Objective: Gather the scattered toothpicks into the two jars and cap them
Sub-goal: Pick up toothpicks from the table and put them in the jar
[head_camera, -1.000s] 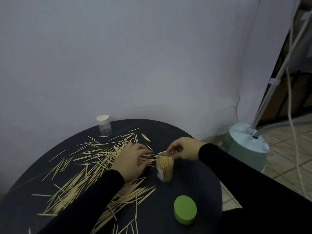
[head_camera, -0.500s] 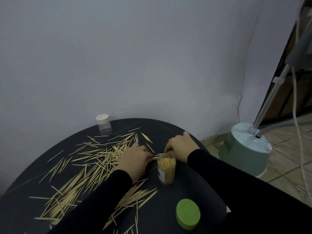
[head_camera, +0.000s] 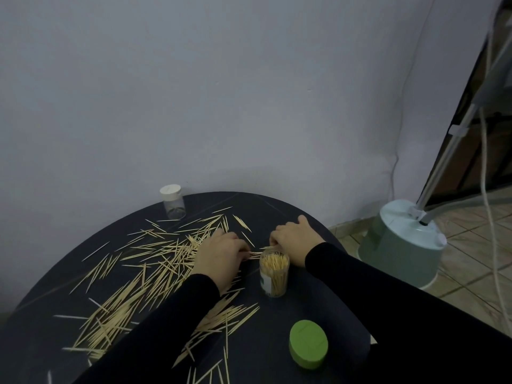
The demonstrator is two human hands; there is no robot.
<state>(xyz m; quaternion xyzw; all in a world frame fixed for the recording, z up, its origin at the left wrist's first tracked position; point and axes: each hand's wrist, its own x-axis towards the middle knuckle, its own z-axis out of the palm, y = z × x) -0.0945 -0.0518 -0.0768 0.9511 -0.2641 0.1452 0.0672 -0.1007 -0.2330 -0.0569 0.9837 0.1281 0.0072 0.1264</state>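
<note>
Looking down from the head cam: open jar [head_camera: 274, 274] stands packed with toothpicks on the dark table [head_camera: 310, 300]. Left hand [head_camera: 220, 254] and right hand [head_camera: 295, 242] sit just behind it, seemingly pinching a small toothpick bundle [head_camera: 259, 252], hard to tell. Loose toothpicks [head_camera: 144, 273] spread left of the jar, green lid [head_camera: 308, 345] nearer me, capped jar [head_camera: 173, 201] far left.
</note>
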